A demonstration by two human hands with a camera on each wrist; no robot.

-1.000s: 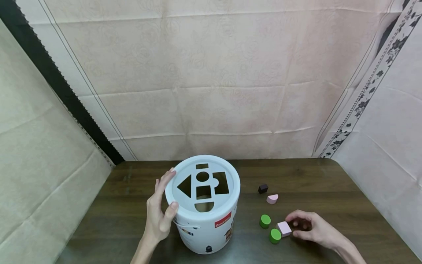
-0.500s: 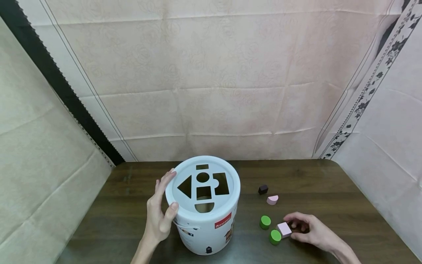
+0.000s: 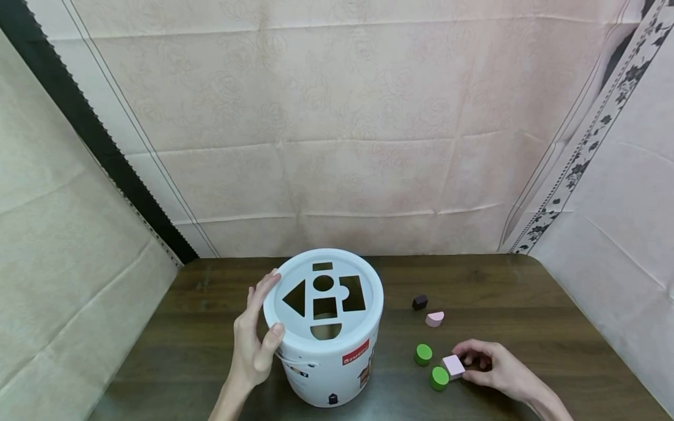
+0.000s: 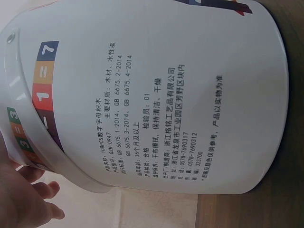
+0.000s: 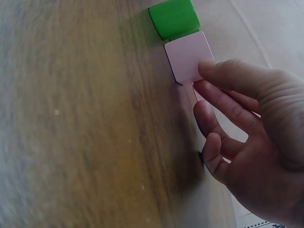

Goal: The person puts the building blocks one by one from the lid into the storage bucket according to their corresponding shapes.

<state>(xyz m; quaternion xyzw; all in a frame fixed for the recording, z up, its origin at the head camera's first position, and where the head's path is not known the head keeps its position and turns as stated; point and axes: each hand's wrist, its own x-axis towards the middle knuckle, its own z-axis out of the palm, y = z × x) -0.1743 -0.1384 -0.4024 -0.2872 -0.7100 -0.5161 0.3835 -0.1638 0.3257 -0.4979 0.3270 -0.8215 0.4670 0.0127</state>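
A white bucket (image 3: 316, 374) with a pale blue lid (image 3: 286, 327) stands upright on the table. Several shaped holes pierce the lid. My left hand (image 3: 255, 345) rests on the lid's left rim, fingers and thumb spread and fairly straight. Part of that hand (image 4: 26, 199) shows beside the bucket (image 4: 228, 104) in the left wrist view. To the right, my right hand (image 3: 492, 368) pinches a pale pink cube (image 3: 453, 366) between thumb and fingers. The cube (image 5: 189, 57) sits low by the table, against a green cylinder (image 5: 175, 18) in the right wrist view.
Two green cylinders lie left of the cube, one nearer (image 3: 439, 378) and one farther (image 3: 423, 355). Farther back are a pink half-round block (image 3: 434, 318) and a small dark block (image 3: 419, 302). Cloth walls (image 3: 342, 175) close in the wooden table (image 3: 221, 292).
My right hand has shifted slightly left, its thumb and fingers coming closer onto the pink cube. The left hand, the bucket and the other blocks stay put.
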